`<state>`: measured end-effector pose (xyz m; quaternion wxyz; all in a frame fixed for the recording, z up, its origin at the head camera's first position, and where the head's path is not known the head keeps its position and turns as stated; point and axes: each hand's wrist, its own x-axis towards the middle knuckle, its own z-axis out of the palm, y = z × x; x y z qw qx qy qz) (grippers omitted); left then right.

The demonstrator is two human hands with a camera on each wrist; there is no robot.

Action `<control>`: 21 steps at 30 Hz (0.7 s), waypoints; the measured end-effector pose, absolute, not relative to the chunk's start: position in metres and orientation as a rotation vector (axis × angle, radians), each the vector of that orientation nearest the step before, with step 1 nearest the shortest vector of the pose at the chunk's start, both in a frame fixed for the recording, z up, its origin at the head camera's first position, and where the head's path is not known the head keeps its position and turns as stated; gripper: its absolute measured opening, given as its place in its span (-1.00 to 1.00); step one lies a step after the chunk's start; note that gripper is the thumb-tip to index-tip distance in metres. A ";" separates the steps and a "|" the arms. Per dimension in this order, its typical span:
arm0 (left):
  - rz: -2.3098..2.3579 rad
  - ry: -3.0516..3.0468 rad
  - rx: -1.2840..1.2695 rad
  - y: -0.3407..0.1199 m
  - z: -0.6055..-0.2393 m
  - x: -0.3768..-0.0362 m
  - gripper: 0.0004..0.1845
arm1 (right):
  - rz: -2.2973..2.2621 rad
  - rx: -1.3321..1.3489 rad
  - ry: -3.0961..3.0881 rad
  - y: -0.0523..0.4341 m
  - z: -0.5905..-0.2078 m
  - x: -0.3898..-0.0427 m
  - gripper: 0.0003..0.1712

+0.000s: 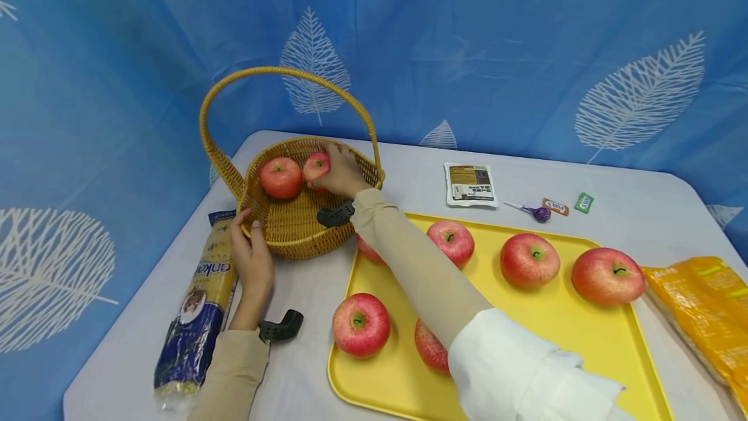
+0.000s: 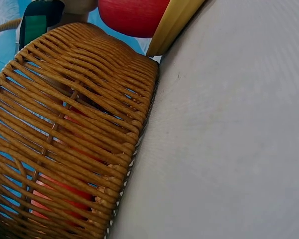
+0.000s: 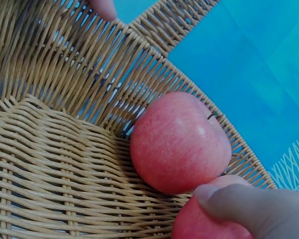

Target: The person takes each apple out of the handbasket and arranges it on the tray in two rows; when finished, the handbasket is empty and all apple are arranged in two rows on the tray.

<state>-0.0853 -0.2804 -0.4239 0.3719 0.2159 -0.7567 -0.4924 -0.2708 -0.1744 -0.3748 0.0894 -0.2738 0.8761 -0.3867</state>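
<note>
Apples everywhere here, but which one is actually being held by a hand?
The apple in the wicker basket, gripped by the right hand. Its neighbour in the basket and those on the yellow tray lie untouched.

A round honey-coloured woven wicker basket (image 1: 292, 226) showed rough, ribbed strands with a dull sheen. Smooth, faintly speckled red-pink apples (image 1: 281, 177) looked waxy. The flat yellow plastic tray (image 1: 619, 343) was smooth and semi-glossy, the pale grey table covering (image 1: 643, 213) matt, and the long blue-and-yellow plastic packet (image 1: 195, 317) shiny and crinkled.
</note>
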 end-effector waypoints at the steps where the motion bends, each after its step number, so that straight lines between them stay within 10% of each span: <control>1: -1.260 -1.940 0.557 -0.280 -0.424 -0.085 -0.62 | -1.171 -0.806 2.591 -0.175 -0.375 -0.271 0.03; 21: -1.229 -1.942 0.550 -0.279 -0.426 -0.083 -0.62 | -1.261 -0.926 2.463 -0.165 -0.368 -0.258 -0.27</control>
